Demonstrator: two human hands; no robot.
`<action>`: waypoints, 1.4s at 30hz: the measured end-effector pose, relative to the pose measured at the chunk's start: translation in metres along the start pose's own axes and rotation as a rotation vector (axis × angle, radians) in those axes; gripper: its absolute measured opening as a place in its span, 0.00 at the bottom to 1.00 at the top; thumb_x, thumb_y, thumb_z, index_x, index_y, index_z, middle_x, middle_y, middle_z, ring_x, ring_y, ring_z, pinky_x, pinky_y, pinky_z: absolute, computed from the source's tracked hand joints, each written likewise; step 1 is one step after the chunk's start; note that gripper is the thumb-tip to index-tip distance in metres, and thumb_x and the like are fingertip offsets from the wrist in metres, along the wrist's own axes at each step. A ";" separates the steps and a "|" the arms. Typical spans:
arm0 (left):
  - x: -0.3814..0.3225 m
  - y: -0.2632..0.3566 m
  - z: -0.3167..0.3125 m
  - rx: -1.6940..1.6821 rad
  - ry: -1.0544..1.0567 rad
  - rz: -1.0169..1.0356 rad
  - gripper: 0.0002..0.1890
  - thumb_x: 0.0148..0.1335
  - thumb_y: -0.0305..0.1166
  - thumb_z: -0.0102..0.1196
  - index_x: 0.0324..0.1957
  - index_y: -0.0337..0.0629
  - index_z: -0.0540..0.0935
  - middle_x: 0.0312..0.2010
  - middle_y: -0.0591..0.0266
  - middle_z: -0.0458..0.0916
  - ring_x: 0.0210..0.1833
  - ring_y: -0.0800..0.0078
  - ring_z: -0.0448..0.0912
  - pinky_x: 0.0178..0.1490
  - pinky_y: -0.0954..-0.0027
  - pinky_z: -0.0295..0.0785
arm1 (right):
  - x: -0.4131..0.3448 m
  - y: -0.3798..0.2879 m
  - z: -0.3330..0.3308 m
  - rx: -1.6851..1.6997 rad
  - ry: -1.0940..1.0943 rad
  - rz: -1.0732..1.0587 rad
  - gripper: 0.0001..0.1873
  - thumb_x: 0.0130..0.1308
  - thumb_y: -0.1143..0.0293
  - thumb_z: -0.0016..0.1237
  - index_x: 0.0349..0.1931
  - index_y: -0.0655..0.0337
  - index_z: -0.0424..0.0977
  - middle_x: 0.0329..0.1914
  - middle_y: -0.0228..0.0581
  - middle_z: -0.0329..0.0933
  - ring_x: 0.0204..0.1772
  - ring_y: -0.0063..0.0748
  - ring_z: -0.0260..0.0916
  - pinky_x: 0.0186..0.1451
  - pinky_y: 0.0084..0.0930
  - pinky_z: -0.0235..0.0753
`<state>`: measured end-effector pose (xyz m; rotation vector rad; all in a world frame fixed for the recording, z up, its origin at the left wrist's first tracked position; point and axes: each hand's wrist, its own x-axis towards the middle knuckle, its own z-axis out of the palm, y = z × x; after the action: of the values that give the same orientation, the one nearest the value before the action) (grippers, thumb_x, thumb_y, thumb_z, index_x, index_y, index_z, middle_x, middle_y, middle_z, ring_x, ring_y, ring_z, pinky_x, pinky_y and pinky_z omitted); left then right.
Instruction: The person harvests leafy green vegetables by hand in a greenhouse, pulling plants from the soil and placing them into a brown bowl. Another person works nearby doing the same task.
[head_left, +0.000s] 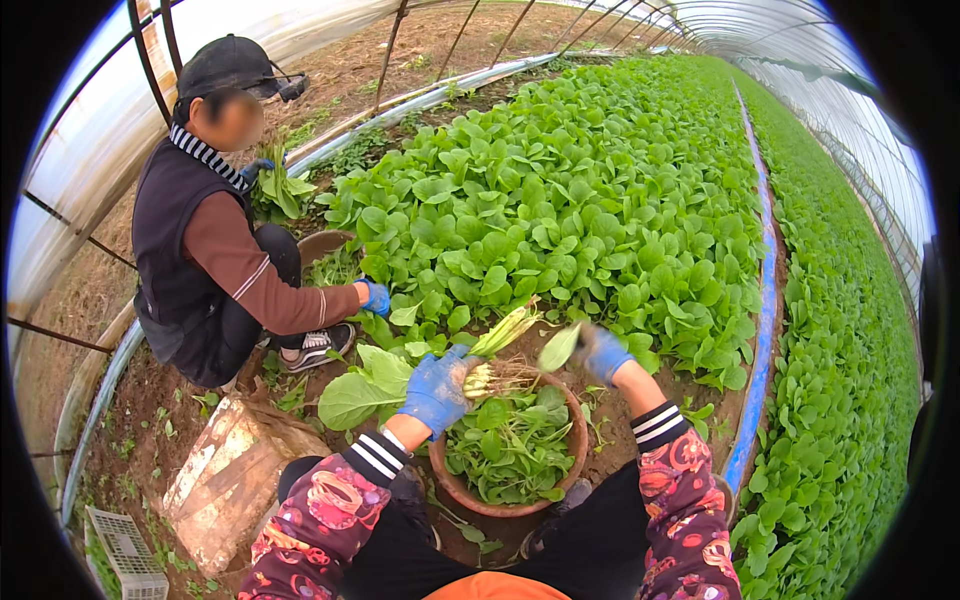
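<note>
My left hand (437, 391), in a soiled blue work glove, is closed around a bunch of leafy greens (504, 330) with pale stems and soil-covered roots. Broad leaves (360, 394) spread out to the left of that fist. Beyond the roots, my right hand (604, 354) in a matching glove is blurred, with a single green leaf (559, 347) at its fingers. Whether it grips this leaf firmly is hard to see. Below both hands, between my feet, stands a round brown basin (511, 510) filled with loose leaves and thin plants.
A co-worker (225, 247) in blue gloves squats at the left, holding greens (281, 187) near another basin (324, 241). Dense leafy crop (555, 210) fills the bed ahead. A blue hose (759, 330) runs along its right side. A worn whitish block (232, 472) and plastic crate (127, 551) lie left.
</note>
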<state>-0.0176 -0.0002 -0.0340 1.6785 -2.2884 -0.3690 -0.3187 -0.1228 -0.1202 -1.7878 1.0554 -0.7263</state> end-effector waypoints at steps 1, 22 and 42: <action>-0.003 -0.002 -0.002 -0.006 -0.008 -0.015 0.29 0.42 0.34 0.64 0.52 0.52 0.76 0.50 0.59 0.74 0.50 0.59 0.75 0.53 0.60 0.67 | -0.014 -0.021 0.011 -0.799 -0.323 -0.045 0.22 0.65 0.62 0.47 0.57 0.60 0.68 0.58 0.51 0.71 0.54 0.46 0.72 0.56 0.37 0.73; -0.005 -0.004 0.007 0.021 -0.016 0.032 0.30 0.40 0.36 0.67 0.52 0.50 0.76 0.53 0.58 0.73 0.52 0.61 0.75 0.56 0.62 0.66 | -0.010 -0.078 0.006 -0.386 0.194 -0.087 0.20 0.65 0.64 0.51 0.57 0.52 0.69 0.51 0.48 0.74 0.54 0.40 0.72 0.54 0.36 0.73; 0.019 0.003 0.009 -1.587 0.121 -0.206 0.22 0.56 0.14 0.54 0.55 0.28 0.71 0.48 0.49 0.79 0.50 0.63 0.80 0.55 0.65 0.77 | -0.016 -0.128 0.104 0.144 0.110 -0.213 0.24 0.70 0.74 0.41 0.66 0.61 0.60 0.61 0.44 0.68 0.63 0.35 0.64 0.68 0.28 0.57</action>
<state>-0.0289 -0.0173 -0.0405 0.9138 -0.9467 -1.5040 -0.1962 -0.0377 -0.0480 -1.7675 0.8670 -1.0154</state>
